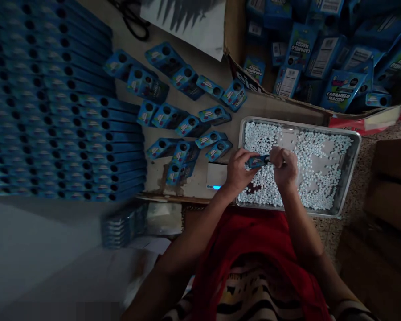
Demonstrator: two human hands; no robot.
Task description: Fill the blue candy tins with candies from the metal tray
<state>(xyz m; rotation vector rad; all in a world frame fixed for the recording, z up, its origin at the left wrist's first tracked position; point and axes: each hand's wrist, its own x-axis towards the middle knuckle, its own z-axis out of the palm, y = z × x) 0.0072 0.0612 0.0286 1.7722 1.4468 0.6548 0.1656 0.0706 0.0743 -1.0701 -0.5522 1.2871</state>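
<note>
My left hand [238, 171] grips a small blue candy box [258, 161] by its left end, holding it level above a metal tray [349, 174] full of small pale-blue candies [317, 178]. At the box's right end my right hand [285, 167] is closed, its fingers pinched against the box; whether a candy is between them is hidden. Both hands hover over the tray's left half.
Several loose blue boxes [187, 127] lie scattered on the table left of the tray. Long stacked rows of the same boxes [53, 111] fill the far left. A cardboard carton [232, 40] of blue packages [341, 89] stands behind the tray. A small white device [216, 176] sits beside the tray.
</note>
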